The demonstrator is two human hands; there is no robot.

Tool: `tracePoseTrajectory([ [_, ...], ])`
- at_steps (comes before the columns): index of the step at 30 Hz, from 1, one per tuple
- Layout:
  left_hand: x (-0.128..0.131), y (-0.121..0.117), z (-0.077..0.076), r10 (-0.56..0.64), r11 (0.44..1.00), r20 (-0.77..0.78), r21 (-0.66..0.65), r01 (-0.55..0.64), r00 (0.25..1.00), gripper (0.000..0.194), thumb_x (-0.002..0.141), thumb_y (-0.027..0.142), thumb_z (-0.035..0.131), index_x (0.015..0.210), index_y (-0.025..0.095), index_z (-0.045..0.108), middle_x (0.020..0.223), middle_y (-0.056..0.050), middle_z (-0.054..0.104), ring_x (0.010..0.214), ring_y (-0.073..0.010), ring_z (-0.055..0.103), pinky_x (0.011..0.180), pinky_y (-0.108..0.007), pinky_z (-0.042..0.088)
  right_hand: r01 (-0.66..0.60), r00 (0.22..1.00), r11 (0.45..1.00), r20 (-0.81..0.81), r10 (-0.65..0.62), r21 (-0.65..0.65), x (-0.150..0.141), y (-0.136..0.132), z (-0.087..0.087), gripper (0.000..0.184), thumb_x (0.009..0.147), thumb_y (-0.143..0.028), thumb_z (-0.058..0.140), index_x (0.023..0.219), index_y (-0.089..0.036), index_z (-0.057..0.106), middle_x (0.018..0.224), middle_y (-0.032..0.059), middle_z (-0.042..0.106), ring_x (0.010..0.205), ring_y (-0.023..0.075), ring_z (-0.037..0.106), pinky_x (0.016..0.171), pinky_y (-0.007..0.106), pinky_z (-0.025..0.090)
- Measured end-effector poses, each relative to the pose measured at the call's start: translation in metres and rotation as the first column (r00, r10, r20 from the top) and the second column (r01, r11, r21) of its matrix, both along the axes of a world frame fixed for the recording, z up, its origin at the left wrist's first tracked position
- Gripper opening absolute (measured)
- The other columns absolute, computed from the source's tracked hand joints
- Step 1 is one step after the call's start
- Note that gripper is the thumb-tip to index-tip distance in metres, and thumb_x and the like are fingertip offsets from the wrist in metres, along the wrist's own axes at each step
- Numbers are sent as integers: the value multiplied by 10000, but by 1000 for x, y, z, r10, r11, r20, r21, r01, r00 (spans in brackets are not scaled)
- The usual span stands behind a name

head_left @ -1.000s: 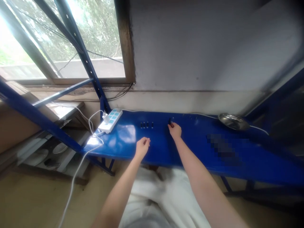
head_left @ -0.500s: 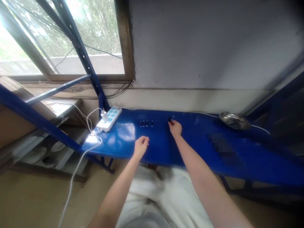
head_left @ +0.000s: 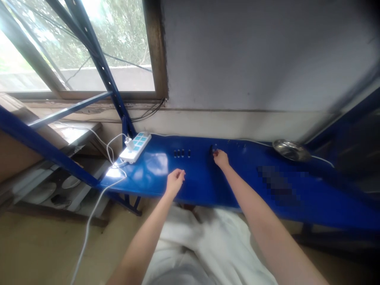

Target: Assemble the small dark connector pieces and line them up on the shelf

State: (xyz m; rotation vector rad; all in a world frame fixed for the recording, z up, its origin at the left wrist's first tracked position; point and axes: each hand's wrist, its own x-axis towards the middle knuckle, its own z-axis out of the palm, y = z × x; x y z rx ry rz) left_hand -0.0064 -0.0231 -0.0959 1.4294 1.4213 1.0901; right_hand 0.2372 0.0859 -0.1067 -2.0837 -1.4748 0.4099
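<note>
My right hand (head_left: 221,159) reaches to the back half of the blue table (head_left: 196,186), its fingers pinched together. Right at its fingertips is a small dark piece (head_left: 211,149); whether the fingers touch it, or hold something else tiny, is too small to tell. My left hand (head_left: 175,182) hovers over the table's front part with curled fingers, and what they hold, if anything, is hidden. Several small dark cylinders (head_left: 182,153) with pale ends lie in a row beyond it, side by side, with a wider gap before the rightmost one.
A white power strip (head_left: 135,148) with a plug and cable lies at the table's left end. A shiny metal dish (head_left: 291,150) sits back right, near a pixelated dark patch (head_left: 279,184). Blue rack posts (head_left: 103,67) rise at left. A wall stands behind.
My right hand has shifted slightly right, so more of the dark piece shows beside its fingertips. The left hand keeps its curled shape. The cylinders stay in their row, and the view has shifted a little.
</note>
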Motion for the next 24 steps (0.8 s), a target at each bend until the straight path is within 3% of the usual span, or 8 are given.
tracePoseTrajectory([
  [8, 0, 1, -5, -29, 997, -99, 67, 36, 995, 298, 812, 407, 445, 728, 164, 594, 617, -2, 563, 556, -112, 515, 558, -227, 412, 73, 997, 997, -32, -74, -19, 0, 1, 3, 251, 783, -212, 529, 936, -92, 689, 866, 145, 685, 806, 213, 639, 663, 250, 445],
  [11, 5, 0, -6, -3, 985, -216, 169, 40, 976, 230, 824, 319, 440, 921, 168, 583, 712, -10, 583, 585, -110, 526, 600, -240, 433, 68, 997, 997, -21, -69, -34, -1, 2, 5, 233, 771, -210, 542, 902, -100, 700, 834, 137, 688, 762, 207, 641, 635, 248, 443],
  [16, 23, 5, 1, -32, 928, -421, 324, 183, 906, 429, 867, 260, 364, 1289, 185, 372, 893, -51, 592, 696, -131, 569, 655, -261, 460, -22, 998, 998, 57, 25, -64, 2, -1, 11, 198, 739, -159, 546, 830, -79, 703, 788, 138, 684, 739, 204, 642, 637, 242, 445],
  [20, 38, 20, 10, -40, 939, -578, 256, 228, 815, 569, 875, 248, 333, 1409, 170, 152, 1032, -123, 579, 704, -166, 591, 612, -275, 453, -73, 991, 996, 112, 79, -57, 7, -16, 15, 258, 690, -52, 509, 865, -63, 698, 867, 156, 684, 823, 225, 646, 690, 246, 457],
  [24, 48, 39, 14, -51, 966, -662, 158, 205, 747, 632, 876, 250, 314, 1431, 173, 22, 1133, -170, 542, 746, -202, 613, 630, -297, 452, -107, 994, 994, 14, 107, -10, 3, -42, 19, 302, 715, -114, 533, 977, -75, 677, 970, 153, 674, 877, 223, 644, 761, 262, 475],
])
